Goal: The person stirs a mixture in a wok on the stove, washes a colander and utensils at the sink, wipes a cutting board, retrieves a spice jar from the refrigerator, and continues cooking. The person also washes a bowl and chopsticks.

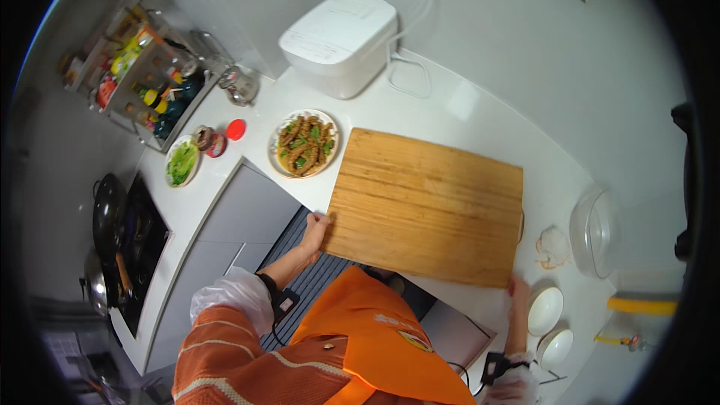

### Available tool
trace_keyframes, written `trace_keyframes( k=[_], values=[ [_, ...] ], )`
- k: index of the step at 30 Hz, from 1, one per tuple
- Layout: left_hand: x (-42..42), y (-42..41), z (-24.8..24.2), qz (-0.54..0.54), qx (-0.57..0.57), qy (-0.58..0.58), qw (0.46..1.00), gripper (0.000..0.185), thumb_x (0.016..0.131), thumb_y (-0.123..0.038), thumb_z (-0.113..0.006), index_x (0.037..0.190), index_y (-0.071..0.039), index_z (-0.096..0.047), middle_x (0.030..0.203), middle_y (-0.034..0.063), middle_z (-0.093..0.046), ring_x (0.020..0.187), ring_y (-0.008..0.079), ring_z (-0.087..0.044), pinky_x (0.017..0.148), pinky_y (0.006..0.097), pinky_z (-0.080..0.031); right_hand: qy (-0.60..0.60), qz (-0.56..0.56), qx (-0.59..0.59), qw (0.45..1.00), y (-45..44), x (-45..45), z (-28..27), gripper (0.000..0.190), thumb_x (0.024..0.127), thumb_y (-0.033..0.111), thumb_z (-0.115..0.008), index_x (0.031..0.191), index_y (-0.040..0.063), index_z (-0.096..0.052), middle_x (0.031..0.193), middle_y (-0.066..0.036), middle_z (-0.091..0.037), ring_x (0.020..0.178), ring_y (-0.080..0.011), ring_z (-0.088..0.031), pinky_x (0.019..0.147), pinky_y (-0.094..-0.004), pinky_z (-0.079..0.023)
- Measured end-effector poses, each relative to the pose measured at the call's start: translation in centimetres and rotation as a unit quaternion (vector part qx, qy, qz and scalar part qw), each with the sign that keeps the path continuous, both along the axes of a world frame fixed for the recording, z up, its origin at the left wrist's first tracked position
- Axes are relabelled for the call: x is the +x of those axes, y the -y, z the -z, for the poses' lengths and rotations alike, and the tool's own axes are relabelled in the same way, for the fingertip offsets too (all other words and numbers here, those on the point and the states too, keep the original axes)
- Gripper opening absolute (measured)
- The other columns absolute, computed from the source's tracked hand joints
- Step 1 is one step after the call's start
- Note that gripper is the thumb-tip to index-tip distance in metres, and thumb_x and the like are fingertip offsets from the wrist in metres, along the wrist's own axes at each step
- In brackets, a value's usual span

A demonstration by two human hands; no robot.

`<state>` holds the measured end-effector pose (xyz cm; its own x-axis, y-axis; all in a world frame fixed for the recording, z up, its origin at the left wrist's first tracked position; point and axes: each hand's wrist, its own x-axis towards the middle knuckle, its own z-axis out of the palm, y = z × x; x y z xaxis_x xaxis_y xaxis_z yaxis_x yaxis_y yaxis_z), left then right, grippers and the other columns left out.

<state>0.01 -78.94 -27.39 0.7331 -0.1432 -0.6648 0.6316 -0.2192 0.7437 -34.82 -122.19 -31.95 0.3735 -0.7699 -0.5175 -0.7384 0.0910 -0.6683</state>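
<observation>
A large wooden cutting board [427,202] lies before me, reaching over the front edge of the white countertop [467,109]. My left hand [315,233] grips its near left edge, with the thumb on the upper side. At the near right corner, my right hand [518,287] holds the board's edge; its fingers are partly hidden. Beyond the board's far left corner stands a patterned plate [273,160] of cooked brown strips with green pepper pieces [304,143]. Two white bowls [544,310] sit just right of my right hand.
A white rice cooker [337,39] stands at the back with its cord behind. Leftward are an open jar [212,143], a red lid [235,129], a dish of chopped greens [183,162], a condiment rack [152,79] and a wok [108,214] by the cooktop. A clear basin [599,233] is at right.
</observation>
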Motion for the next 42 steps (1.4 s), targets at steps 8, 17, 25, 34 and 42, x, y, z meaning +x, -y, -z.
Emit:
trace_keyframes(
  k=[8, 17, 25, 34, 42],
  values=[
    [-5.1, -2.2, -2.1, 0.123, 0.162, 0.212, 0.956, 0.062, 0.095, -0.049, -0.042, 0.114, 0.010, -0.049, 0.098, 0.0294, -0.062, 0.094, 0.0378, -0.061, 0.082, 0.0414, -0.047, 0.268, 0.320, 0.420, 0.806, -13.9, -1.3, -6.1, 0.049, 0.087, 0.033, -0.062, 0.125, 0.005, -0.047, 0.120, -0.010, -0.053, 0.113, -0.0214, -0.049, 0.098, -0.0360, -0.038],
    [-8.3, -3.5, -5.2, 0.120, 0.142, 0.240, 0.953, 0.059, 0.094, -0.049, -0.044, 0.106, 0.008, -0.054, 0.087, 0.0264, -0.063, 0.083, 0.0332, -0.062, 0.075, 0.0384, -0.047, 0.503, 0.154, 0.277, 0.804, -10.0, 0.6, -2.1, 0.045, 0.088, 0.015, -0.058, 0.131, 0.005, -0.046, 0.127, -0.011, -0.053, 0.117, -0.0237, -0.051, 0.098, -0.0416, -0.043],
    [-6.5, -7.3, -6.1, -0.066, -0.073, 0.208, 0.973, 0.053, 0.097, -0.041, -0.041, 0.113, 0.007, -0.055, 0.102, 0.0104, -0.062, 0.093, 0.0147, -0.056, 0.086, 0.0278, -0.043, 0.566, 0.021, 0.088, 0.820, -13.5, 14.4, -23.0, 0.058, 0.081, 0.000, -0.062, 0.134, 0.003, -0.037, 0.123, -0.010, -0.053, 0.106, -0.0185, -0.054, 0.086, -0.0305, -0.048],
    [11.1, -9.5, -12.5, -0.205, -0.433, 0.061, 0.876, 0.049, 0.099, -0.041, -0.033, 0.131, -0.005, -0.045, 0.124, 0.0084, -0.056, 0.115, 0.0224, -0.052, 0.101, 0.0373, -0.037, 0.641, -0.240, -0.113, 0.720, -29.4, 39.8, -44.7, 0.043, 0.082, 0.009, -0.064, 0.122, 0.002, -0.047, 0.091, 0.000, -0.058, 0.077, -0.0042, -0.050, 0.067, -0.0202, -0.037],
    [39.0, -18.0, -16.6, -0.174, -0.499, -0.096, 0.844, 0.046, 0.100, -0.038, -0.029, 0.130, -0.008, -0.046, 0.131, 0.0120, -0.052, 0.122, 0.0272, -0.047, 0.100, 0.0490, -0.039, 0.650, -0.313, -0.157, 0.675, -41.7, 63.1, -50.3, 0.021, 0.084, 0.006, -0.064, 0.101, 0.001, -0.052, 0.076, 0.000, -0.061, 0.069, -0.0044, -0.052, 0.065, -0.0198, -0.039]
  ],
)
